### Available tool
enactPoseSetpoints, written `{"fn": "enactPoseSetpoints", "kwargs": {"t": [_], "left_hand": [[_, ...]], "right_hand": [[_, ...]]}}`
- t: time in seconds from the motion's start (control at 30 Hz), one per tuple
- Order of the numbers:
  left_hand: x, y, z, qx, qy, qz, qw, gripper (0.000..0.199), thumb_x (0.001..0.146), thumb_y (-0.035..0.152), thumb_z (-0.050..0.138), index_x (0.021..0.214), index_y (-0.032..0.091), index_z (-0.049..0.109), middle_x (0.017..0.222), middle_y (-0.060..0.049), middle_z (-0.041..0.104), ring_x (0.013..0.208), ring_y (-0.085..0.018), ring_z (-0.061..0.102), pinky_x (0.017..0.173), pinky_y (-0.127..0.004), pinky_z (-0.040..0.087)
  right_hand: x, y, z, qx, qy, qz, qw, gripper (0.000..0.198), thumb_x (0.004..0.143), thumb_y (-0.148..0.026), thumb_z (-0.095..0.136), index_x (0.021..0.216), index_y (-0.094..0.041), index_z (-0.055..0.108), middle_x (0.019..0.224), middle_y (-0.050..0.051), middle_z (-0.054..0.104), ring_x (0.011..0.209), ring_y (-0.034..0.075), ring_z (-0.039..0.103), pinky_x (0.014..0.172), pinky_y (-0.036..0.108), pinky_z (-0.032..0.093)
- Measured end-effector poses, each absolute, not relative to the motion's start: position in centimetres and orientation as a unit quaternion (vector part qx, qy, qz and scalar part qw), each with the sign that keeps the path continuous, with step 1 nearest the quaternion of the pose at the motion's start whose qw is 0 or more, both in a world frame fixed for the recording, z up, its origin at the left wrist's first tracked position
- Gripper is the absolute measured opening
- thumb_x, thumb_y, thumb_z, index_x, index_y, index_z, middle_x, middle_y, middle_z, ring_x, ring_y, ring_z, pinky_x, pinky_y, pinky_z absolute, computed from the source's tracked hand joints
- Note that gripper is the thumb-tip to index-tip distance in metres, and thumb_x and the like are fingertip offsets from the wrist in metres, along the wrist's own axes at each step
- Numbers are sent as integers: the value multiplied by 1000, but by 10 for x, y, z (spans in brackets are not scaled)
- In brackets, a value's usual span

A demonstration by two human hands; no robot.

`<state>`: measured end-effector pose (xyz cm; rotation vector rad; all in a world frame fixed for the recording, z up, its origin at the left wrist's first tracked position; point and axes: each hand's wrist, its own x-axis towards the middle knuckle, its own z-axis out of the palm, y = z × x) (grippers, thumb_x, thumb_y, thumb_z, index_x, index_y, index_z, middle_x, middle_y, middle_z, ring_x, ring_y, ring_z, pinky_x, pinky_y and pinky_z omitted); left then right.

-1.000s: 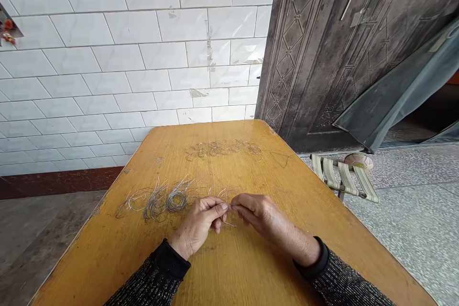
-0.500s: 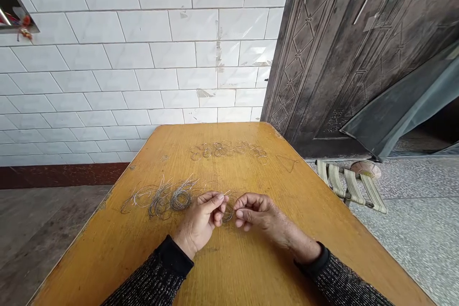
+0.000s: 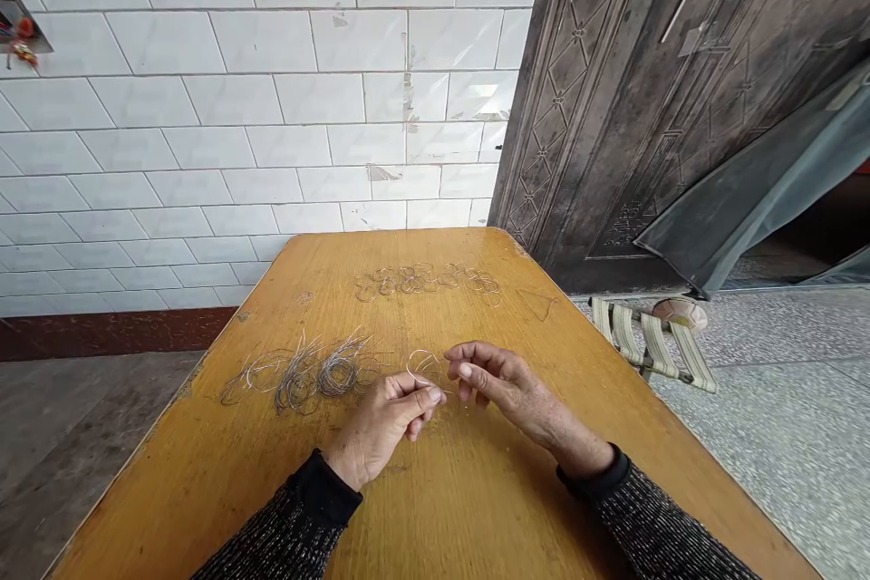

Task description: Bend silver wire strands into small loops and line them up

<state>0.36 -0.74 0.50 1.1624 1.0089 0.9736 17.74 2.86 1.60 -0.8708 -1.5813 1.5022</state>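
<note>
My left hand (image 3: 394,417) is closed, thumb and forefinger pinching a thin wire (image 3: 422,353) that curves up in a bright loop above the fingertips. Just to its right is my right hand (image 3: 499,385), its fingers bent and the thumb apart from the forefinger. I see nothing gripped in it, though fine wire close to its fingertips is hard to make out. Left of my hands lie coiled bundles of grey wire (image 3: 338,373), with loose ends sticking up. Farther back on the wooden table (image 3: 421,507), several small wire rings (image 3: 410,279) are spread in a row.
A bent, roughly triangular wire (image 3: 536,303) lies near the table's right edge. Beyond the table stand a white tiled wall (image 3: 292,100) and a dark carved door (image 3: 612,109). A stool with striped straps (image 3: 656,344) is on the floor at right, near a grey curtain (image 3: 761,181).
The wire in my left hand now shows as a loop standing above the fingers. My left hand has shifted slightly right and down; the thumb and forefinger of my right hand have spread.
</note>
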Motion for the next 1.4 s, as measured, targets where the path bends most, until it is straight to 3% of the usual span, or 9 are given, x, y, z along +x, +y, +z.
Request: {"fn": "enactPoseSetpoints", "kwargs": {"t": [0.13, 0.27, 0.47, 0.73, 1.07, 1.3, 1.4], "left_hand": [[6, -9, 7, 548, 429, 395, 600, 23, 74, 33, 58, 61, 15, 56, 54, 4, 45, 44, -6, 38, 47, -21, 29], [5, -6, 4, 524, 430, 421, 603, 24, 72, 35, 60, 62, 14, 56, 55, 4, 46, 44, -5, 38, 45, -20, 29], [2, -3, 0, 506, 438, 426, 608, 26, 68, 36, 65, 61, 13, 56, 55, 3, 51, 42, -5, 41, 44, -20, 31], [4, -2, 0, 472, 444, 452, 613, 26, 61, 36, 70, 63, 13, 57, 51, 4, 50, 42, -6, 42, 44, -20, 32], [3, -2, 0, 461, 436, 431, 642, 22, 64, 30, 69, 74, 14, 58, 58, 3, 52, 47, -6, 45, 49, -21, 34], [0, 0, 7, 455, 439, 471, 615, 28, 69, 38, 64, 83, 14, 59, 68, 1, 52, 56, -8, 46, 50, -21, 33], [1, 0, 7, 457, 425, 474, 622, 27, 71, 40, 61, 77, 14, 59, 65, 1, 51, 55, -8, 44, 50, -21, 32]], "right_hand": [[173, 25, 17, -341, -632, 588, 372, 31, 73, -45, 57, 82, -16, 59, 59, -3, 52, 45, 6, 44, 41, 18, 33], [171, 24, 12, -317, -619, 604, 390, 22, 69, -38, 64, 73, -16, 62, 62, -3, 56, 52, 6, 46, 50, 18, 37], [167, 25, 3, -322, -566, 662, 371, 27, 62, -36, 70, 77, -15, 62, 62, -3, 57, 48, 5, 45, 42, 16, 35], [168, 22, 8, -289, -554, 694, 357, 29, 59, -35, 73, 75, -15, 61, 62, -3, 56, 50, 5, 48, 46, 17, 37], [161, 23, 4, -371, -566, 623, 392, 33, 60, -44, 68, 62, -14, 54, 49, -5, 50, 41, 4, 43, 41, 18, 33], [160, 21, 4, -380, -574, 621, 374, 35, 65, -47, 62, 60, -15, 49, 47, -6, 46, 39, 4, 40, 39, 18, 33], [159, 20, 4, -380, -574, 623, 372, 35, 66, -47, 61, 59, -16, 48, 46, -6, 46, 39, 4, 41, 39, 18, 33]]}}
